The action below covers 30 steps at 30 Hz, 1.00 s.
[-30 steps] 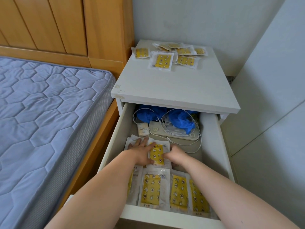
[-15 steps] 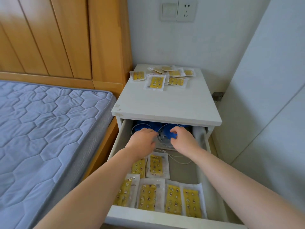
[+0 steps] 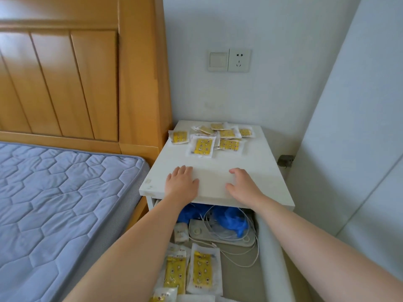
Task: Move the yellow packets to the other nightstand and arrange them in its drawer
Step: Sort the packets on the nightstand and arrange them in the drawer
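Yellow packets [image 3: 204,147] lie scattered at the back of the surface [image 3: 218,175], so the left hand [image 3: 182,183] and right hand [image 3: 244,185], flat, empty and apart, should reach farther and gather them squarely.

Home bedroom, wooden headboard [image 3: 65,83] upper left, quilted blue mattress [image 3: 54,203] lower left, white nightstand [image 3: 218,177] at centre, wall switch and socket [image 3: 229,60] above.

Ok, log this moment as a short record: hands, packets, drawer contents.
left hand: open, fingers straight, over the nightstand top, contact unclear
right hand: open, empty, over the same top
loose packets: scattered pile at the top's back
drawer: open
drawer packets: lying flat at the front
other contents: blue bag, white cable, white device at the back
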### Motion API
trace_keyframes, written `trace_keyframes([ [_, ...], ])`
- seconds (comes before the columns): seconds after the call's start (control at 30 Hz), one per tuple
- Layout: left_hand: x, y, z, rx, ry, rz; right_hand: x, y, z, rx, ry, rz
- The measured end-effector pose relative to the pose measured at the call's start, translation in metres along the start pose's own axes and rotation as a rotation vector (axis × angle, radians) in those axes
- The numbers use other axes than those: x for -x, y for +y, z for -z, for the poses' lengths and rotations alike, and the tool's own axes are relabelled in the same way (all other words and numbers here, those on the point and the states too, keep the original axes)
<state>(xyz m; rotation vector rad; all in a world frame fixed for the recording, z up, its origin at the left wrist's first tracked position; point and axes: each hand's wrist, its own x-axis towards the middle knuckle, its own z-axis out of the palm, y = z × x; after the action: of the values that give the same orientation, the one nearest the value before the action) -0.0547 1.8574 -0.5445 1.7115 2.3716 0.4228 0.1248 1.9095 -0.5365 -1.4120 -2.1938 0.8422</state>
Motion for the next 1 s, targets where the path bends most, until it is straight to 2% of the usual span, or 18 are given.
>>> trace_keyframes([
  [0.1,-0.02,-0.002,-0.005,-0.071,-0.006,0.048,-0.031,0.002,0.0,-0.028,-0.004,0.002],
  [0.2,-0.032,-0.001,-0.008,-0.11,-0.003,0.052,-0.06,0.002,-0.004,0.056,-0.001,0.041],
  [0.37,-0.035,-0.003,-0.011,-0.094,0.066,0.044,-0.095,-0.006,-0.026,0.303,-0.01,0.249],
  [0.47,-0.035,-0.004,-0.012,-0.073,0.092,0.033,-0.102,-0.008,-0.031,0.246,-0.029,0.269],
  [0.57,-0.034,-0.004,-0.012,-0.066,0.083,0.003,-0.09,-0.003,-0.023,-0.063,0.256,0.234],
  [0.63,-0.033,-0.005,-0.011,-0.063,0.073,-0.039,-0.085,0.002,-0.018,-0.059,0.435,0.204],
  [0.67,-0.033,-0.005,-0.01,-0.059,0.064,-0.059,-0.088,0.004,-0.016,0.017,0.447,0.184],
  [0.77,-0.031,-0.005,-0.009,-0.06,0.032,-0.095,-0.101,0.006,-0.018,0.341,0.26,0.044],
  [0.83,-0.031,-0.005,-0.008,-0.051,0.028,-0.094,-0.106,0.005,-0.022,0.455,0.179,-0.023],
  [0.87,-0.031,-0.004,-0.008,-0.039,0.032,-0.089,-0.106,0.005,-0.023,0.468,0.208,-0.026],
  [1.0,-0.032,-0.005,-0.008,-0.028,0.067,-0.077,-0.091,0.006,-0.018,0.326,0.568,0.025],
])
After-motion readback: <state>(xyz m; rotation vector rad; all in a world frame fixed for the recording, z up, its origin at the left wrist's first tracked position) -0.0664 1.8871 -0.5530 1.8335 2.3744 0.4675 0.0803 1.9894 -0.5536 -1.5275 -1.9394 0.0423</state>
